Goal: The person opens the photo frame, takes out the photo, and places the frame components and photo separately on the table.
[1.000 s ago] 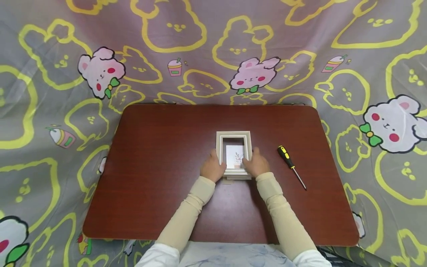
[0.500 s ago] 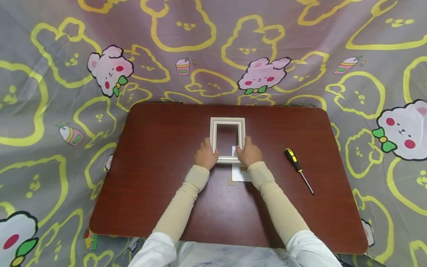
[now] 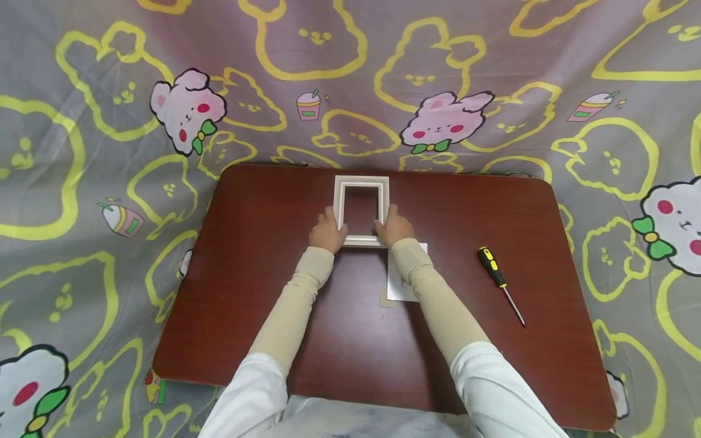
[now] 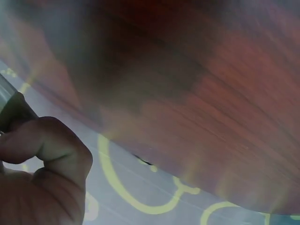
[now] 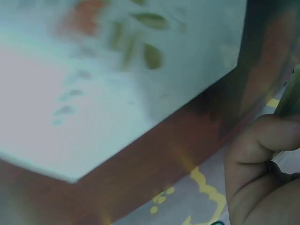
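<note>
A cream picture frame (image 3: 361,180) with an open middle is held by both hands near the far edge of the table. My left hand (image 3: 327,232) grips its lower left side, thumb over the front. On the lower right side, my right hand (image 3: 395,228) grips it the same way. Through the opening the brown tabletop shows. A white card (image 3: 395,287) lies under my right forearm, partly hidden by it; in the right wrist view the card (image 5: 187,79) shows printed leaves. A small tan piece (image 3: 386,299) pokes out at its lower left corner.
A black-and-yellow screwdriver (image 3: 495,271) lies to the right, its tip toward the person. The brown table (image 3: 246,274) has rounded corners. Patterned cloth (image 3: 350,91) hangs behind and around it.
Both hands have lifted the frame off the card and carried it away from the person and to the left. The card, earlier seen through the opening, now lies uncovered by the frame.
</note>
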`<state>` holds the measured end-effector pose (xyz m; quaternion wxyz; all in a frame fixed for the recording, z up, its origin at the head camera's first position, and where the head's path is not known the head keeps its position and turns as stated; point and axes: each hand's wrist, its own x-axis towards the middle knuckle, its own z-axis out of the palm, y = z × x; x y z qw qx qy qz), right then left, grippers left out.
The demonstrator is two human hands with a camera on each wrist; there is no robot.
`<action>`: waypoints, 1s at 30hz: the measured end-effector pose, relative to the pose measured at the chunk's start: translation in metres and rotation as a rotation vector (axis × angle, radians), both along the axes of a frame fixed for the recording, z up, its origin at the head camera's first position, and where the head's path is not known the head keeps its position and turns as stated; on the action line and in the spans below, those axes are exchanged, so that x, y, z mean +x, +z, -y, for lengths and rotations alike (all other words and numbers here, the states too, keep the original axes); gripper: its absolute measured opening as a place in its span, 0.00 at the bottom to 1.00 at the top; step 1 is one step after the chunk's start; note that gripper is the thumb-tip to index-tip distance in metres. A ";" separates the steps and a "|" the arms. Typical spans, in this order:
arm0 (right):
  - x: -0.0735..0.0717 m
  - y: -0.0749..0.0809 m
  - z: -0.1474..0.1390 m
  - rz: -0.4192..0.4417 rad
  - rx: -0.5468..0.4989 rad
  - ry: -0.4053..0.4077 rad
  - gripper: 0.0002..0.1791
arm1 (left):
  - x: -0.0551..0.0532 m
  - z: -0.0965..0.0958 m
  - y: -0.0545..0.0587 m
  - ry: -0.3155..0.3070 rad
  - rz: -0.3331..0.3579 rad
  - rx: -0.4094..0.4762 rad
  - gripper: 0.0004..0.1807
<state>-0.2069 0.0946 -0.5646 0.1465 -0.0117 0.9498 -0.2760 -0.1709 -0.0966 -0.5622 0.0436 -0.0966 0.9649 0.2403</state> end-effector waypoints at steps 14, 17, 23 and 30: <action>-0.037 -0.014 0.030 0.027 0.030 0.029 0.32 | -0.044 0.022 -0.027 0.051 0.087 -0.052 0.29; -0.039 -0.019 0.034 0.037 0.028 0.021 0.32 | -0.046 0.024 -0.030 0.053 0.088 -0.058 0.29; -0.039 -0.031 0.040 0.065 0.029 0.010 0.32 | -0.046 0.025 -0.036 0.059 0.113 -0.048 0.28; -0.041 -0.030 0.041 0.072 0.017 -0.009 0.35 | -0.053 0.028 -0.044 0.065 0.159 -0.004 0.31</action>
